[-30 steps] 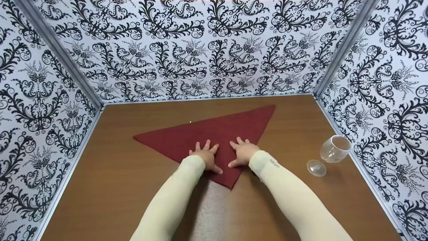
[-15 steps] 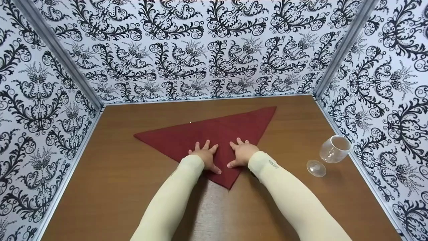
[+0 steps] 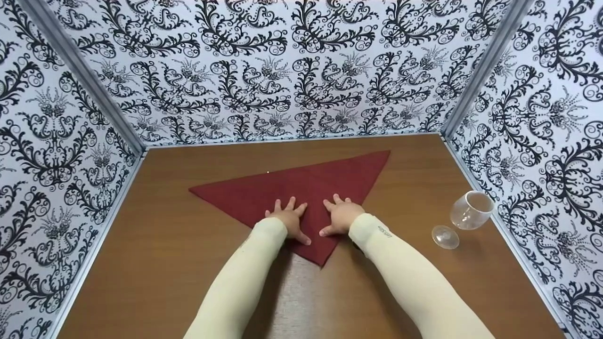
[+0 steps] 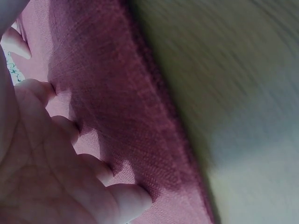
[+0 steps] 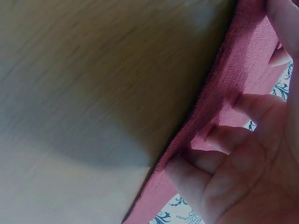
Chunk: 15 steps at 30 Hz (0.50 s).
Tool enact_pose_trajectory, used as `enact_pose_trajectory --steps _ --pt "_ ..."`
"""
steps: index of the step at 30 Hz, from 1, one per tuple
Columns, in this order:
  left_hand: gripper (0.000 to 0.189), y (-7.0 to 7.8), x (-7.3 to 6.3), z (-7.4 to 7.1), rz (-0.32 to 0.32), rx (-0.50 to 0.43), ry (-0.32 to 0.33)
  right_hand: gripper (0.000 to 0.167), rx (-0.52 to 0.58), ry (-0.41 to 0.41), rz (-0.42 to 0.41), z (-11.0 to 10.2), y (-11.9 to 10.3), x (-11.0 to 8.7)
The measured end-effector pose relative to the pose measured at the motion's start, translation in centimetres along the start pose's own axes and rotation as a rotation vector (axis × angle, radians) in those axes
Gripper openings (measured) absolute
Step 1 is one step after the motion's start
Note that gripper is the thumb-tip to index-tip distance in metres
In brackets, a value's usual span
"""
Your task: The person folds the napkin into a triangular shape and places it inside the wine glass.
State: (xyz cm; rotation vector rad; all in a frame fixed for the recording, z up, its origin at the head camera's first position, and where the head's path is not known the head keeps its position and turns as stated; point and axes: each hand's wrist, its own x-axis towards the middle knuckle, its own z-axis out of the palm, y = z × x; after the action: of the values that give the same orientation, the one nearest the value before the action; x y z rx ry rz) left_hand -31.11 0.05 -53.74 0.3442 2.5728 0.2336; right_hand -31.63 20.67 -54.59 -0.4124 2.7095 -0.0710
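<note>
A dark red cloth napkin, folded into a triangle, lies flat on the wooden table with one corner toward the person. On its near part, left of the middle, rests my left hand, palm down with fingers spread. My right hand lies across from it by the right edge, its fingers spread too and touching the fabric. The left wrist view shows the fingertips pressing on the napkin. From the right wrist, the fingertips meet the cloth close to its thick folded edge.
A clear stemmed glass stands on the table at the right, near the side wall. Patterned black-and-white panels enclose the table at the back and on both sides. Both forearms wear cream sleeves.
The napkin has turned slightly clockwise under both hands: its far right corner shifted right and nearer, its near corner a little left. The hands have barely moved and stay spread.
</note>
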Motion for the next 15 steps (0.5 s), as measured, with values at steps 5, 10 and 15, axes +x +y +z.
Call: enact_pose_trajectory --steps 5,10,15 --pt "0.115 -0.02 -0.10 -0.03 0.008 0.009 0.004 0.107 0.001 0.002 0.000 0.06 0.00 0.07" --pt "0.116 -0.07 -0.06 0.00 0.006 0.015 0.000 0.109 -0.003 -0.003 0.005 0.19 0.04 0.30" --pt "0.116 -0.04 0.05 -0.01 -0.002 0.023 -0.008 0.108 0.019 -0.005 0.009 0.26 0.05 0.31"
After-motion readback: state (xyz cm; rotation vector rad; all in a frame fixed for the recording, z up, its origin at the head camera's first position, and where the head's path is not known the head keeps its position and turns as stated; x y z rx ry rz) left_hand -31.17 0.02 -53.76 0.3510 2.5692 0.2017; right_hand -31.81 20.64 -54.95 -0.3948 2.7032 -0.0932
